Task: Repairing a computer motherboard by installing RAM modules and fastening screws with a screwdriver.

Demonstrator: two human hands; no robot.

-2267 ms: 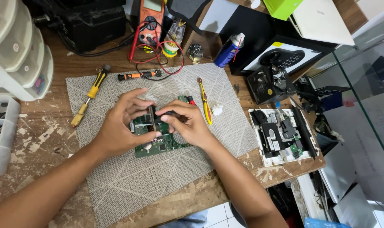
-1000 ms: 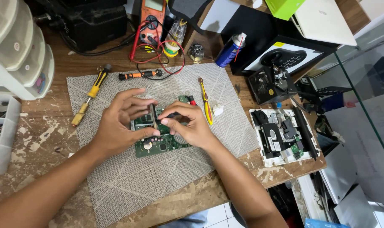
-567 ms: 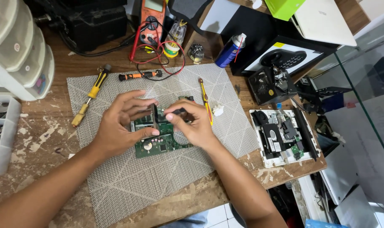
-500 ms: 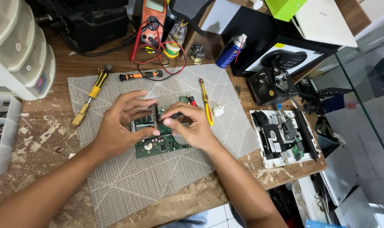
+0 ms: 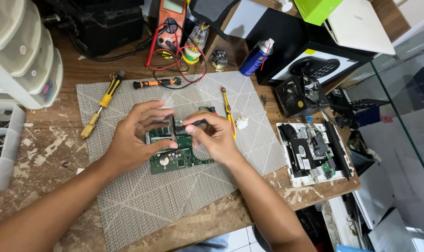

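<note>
A green circuit board (image 5: pixel 177 158) lies on a grey woven mat (image 5: pixel 174 196) in the middle of the wooden bench. My left hand (image 5: pixel 135 135) rests on the board's left half, fingers curled over its top edge and thumb pressing near a small upright dark part (image 5: pixel 173 133). My right hand (image 5: pixel 214 135) is over the board's right side, its fingertips pinched on a thin dark tool (image 5: pixel 199 122) pointing left toward that part. The board's right edge is hidden under my right hand.
A yellow screwdriver (image 5: pixel 102 103), an orange screwdriver (image 5: pixel 157 83) and yellow tweezers (image 5: pixel 228 113) lie on the mat. An orange multimeter (image 5: pixel 171 16) with red leads, a blue spray can (image 5: pixel 255 57), white drawers (image 5: pixel 23 56) and a dismantled white device (image 5: pixel 312 151) surround it.
My right hand has lifted its fingers off the board and pinched them around the thin dark tool. My left hand has stayed on the board, which has barely shifted.
</note>
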